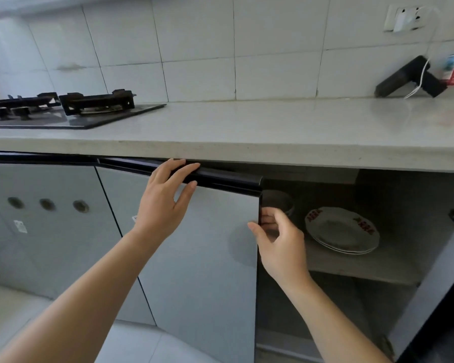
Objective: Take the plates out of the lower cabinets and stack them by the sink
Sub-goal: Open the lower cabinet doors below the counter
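both hands are on a grey cabinet door (194, 258) under the counter (273, 127). left hand (165, 203) lies on the black handle strip (220, 178) along the top of the door, its grip closed on the strip with the fingers over the upper edge and the thumb on the front face. right hand (281, 239) takes the free vertical edge of the same door, its grip pinched on that edge, thumb on the front and fingers behind. to the right of the door the cabinet is open, and the plates (344, 231) sit there in a small stack on the inner shelf (364, 265), white with red marks on the rim, just beside the right hand but not touching it. a dark bowl-like thing (278, 201) stands behind the fingers, too dim to tell. on the counter, a gas stove (63, 108) is at the far left and a black device (409, 77) with a white cable at the far right.
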A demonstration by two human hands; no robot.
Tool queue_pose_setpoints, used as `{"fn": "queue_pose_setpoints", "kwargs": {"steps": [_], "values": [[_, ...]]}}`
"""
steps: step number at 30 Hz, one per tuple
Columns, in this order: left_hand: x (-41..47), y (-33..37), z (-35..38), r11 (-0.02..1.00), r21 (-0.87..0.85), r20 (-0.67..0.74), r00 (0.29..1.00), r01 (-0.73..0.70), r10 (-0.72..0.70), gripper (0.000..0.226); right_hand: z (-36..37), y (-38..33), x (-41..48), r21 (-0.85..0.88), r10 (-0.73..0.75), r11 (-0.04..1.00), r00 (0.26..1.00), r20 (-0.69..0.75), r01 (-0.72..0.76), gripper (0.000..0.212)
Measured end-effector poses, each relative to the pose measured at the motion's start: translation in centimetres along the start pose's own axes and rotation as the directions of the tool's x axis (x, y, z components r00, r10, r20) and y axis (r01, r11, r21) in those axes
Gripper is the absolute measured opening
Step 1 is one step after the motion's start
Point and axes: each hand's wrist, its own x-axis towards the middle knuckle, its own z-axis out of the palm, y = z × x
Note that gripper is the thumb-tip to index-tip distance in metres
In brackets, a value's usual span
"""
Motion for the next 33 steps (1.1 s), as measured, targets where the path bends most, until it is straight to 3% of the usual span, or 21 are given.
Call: {"fn": "queue_pose_setpoints", "kwargs": {"steps": [9, 14, 22, 33], "values": [[0.2, 0.3, 1.1, 0.999, 0.019, -0.011, 0.999, 0.039, -0.039, 0.042, -0.1, 1.4, 0.7, 0.115, -0.020, 0.993, 1.000, 0.024, 0.017, 0.024], [-0.5, 0.5, -0.3, 0.999, 0.012, 0.051, 0.997, 0.052, -0.053, 0.047, 0.2, 0.4, -0.6, 0.109, -0.016, 0.994, 1.000, 0.010, 0.014, 0.023], [-3.6, -0.5, -3.5, 0.997, -0.075, 0.037, 0.999, -0.011, 0.013, 0.041, 1.8, -3.2, -6.9, 0.077, -0.040, 0.996, 0.997, -0.062, 0.045, 0.021], [-6.5, -0.5, -9.9, 0.997, -0.069, 0.275, 0.961, 0.037, -0.017, 0.048, 2.4, -9.0, -12.4, 0.245, 0.040, 0.968, 0.997, 0.072, -0.056, 0.017]]}}
